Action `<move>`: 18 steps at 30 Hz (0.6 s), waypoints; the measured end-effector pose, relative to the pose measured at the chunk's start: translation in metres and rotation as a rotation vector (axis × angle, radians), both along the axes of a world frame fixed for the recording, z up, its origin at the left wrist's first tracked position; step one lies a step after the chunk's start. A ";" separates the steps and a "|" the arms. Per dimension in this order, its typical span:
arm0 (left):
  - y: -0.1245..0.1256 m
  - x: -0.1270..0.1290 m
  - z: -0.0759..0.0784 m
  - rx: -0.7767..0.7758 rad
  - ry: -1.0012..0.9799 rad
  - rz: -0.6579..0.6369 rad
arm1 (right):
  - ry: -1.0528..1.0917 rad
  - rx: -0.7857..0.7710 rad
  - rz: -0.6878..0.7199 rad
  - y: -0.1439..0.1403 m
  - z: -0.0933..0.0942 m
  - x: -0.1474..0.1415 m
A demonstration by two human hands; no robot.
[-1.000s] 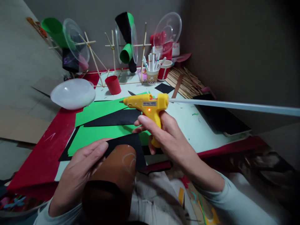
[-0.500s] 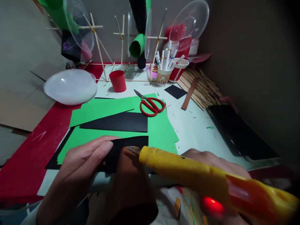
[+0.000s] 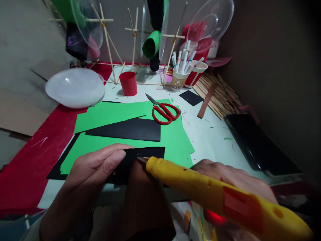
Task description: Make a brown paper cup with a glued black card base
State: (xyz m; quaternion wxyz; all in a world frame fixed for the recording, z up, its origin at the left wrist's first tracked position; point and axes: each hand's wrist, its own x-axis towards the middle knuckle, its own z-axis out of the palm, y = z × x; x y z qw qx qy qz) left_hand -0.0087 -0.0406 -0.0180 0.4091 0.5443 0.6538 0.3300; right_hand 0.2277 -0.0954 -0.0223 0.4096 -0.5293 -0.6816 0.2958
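Observation:
My right hand (image 3: 230, 182) grips a yellow hot glue gun (image 3: 215, 195), its metal nozzle touching the top edge of a brown paper cone or cup (image 3: 147, 204) near the bottom centre. My left hand (image 3: 92, 174) presses a black paper piece (image 3: 140, 155) against that brown piece, fingers flat on it. Beneath lie green paper sheets (image 3: 117, 115) with a black strip (image 3: 132, 130) on top. The gun's red light glows below its body.
Red scissors (image 3: 164, 111) lie on the green sheet. Behind are a red cup (image 3: 128, 83), cups of markers (image 3: 180, 75), a stick frame with clear plastic lids (image 3: 140, 36), a white bowl lid (image 3: 74, 87), wooden sticks (image 3: 218, 92) and a black tablet (image 3: 258, 145) at right.
The glue gun dropped from upright above the table to low and close, nozzle now at the brown piece. My left hand stays on the black paper.

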 end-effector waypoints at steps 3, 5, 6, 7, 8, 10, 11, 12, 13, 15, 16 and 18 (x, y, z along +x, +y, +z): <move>0.000 0.000 0.000 -0.027 0.001 0.024 | -0.041 -0.014 0.071 0.000 0.005 0.004; 0.000 0.000 0.001 -0.035 0.001 0.033 | -0.117 -0.019 0.174 0.000 0.008 0.010; 0.000 0.001 0.002 -0.041 0.003 0.037 | -0.151 -0.009 0.216 0.001 0.009 0.013; 0.000 0.001 0.002 -0.048 0.007 0.042 | -0.175 0.010 0.239 0.002 0.009 0.016; -0.001 0.001 0.002 -0.052 0.008 0.043 | -0.193 0.031 0.258 0.002 0.008 0.019; -0.002 0.001 0.003 -0.062 0.000 0.043 | -0.217 0.052 0.289 0.002 0.006 0.022; -0.003 0.000 0.003 -0.066 -0.006 0.047 | -0.229 0.043 0.287 0.002 0.005 0.022; -0.003 0.000 0.003 -0.069 -0.009 0.051 | -0.240 0.026 0.281 0.001 0.005 0.023; -0.004 0.000 0.003 -0.075 -0.006 0.057 | -0.247 0.008 0.271 0.000 0.005 0.022; -0.004 -0.001 0.003 -0.092 0.000 0.061 | -0.256 -0.034 0.259 -0.001 0.007 0.022; -0.005 -0.001 0.003 -0.097 -0.001 0.060 | -0.257 -0.047 0.259 -0.002 0.008 0.022; -0.005 -0.001 0.003 -0.103 -0.014 0.062 | -0.254 -0.056 0.260 -0.002 0.009 0.022</move>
